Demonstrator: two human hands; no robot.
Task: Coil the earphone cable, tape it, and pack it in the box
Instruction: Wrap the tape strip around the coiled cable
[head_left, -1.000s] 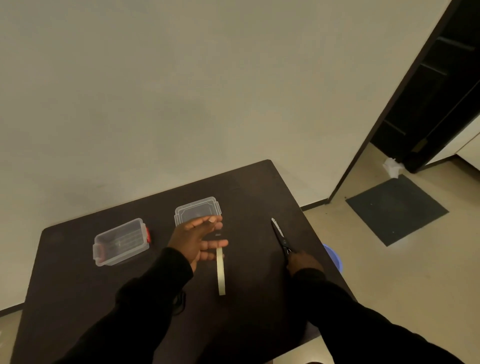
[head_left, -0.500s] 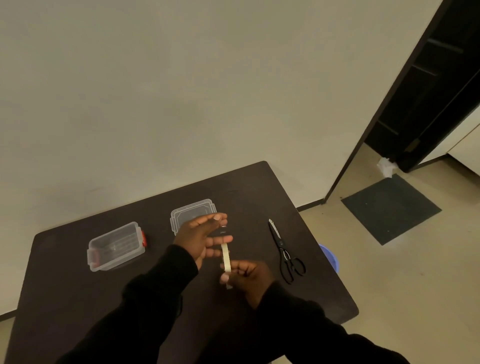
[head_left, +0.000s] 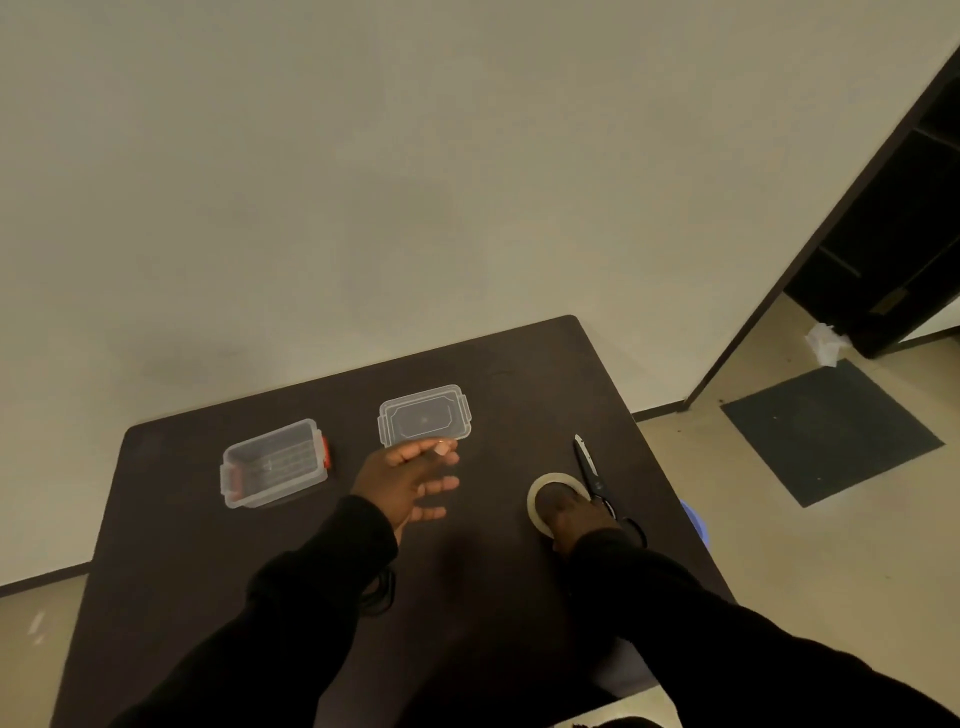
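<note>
My left hand (head_left: 408, 483) hovers above the middle of the dark table (head_left: 171, 545), fingers spread and empty apart from a small pale spot on one fingertip. My right hand (head_left: 569, 514) presses on the pale tape roll (head_left: 537, 493), which lies flat beside the black scissors (head_left: 589, 475). The clear box (head_left: 272, 462) with red clips stands open at the left. Its clear lid (head_left: 423, 415) lies just beyond my left fingers. A loop of black earphone cable (head_left: 382, 595) shows from under my left sleeve.
The table's right edge runs close past the scissors. Below it on the floor are a blue object (head_left: 696, 525) and a dark mat (head_left: 831, 428). A dark doorway (head_left: 893, 234) opens at the right, and a plain wall stands behind the table.
The tape roll left my left fingers. My right hand took it and carried it right, setting it flat beside the scissors. My left hand stayed raised and spread.
</note>
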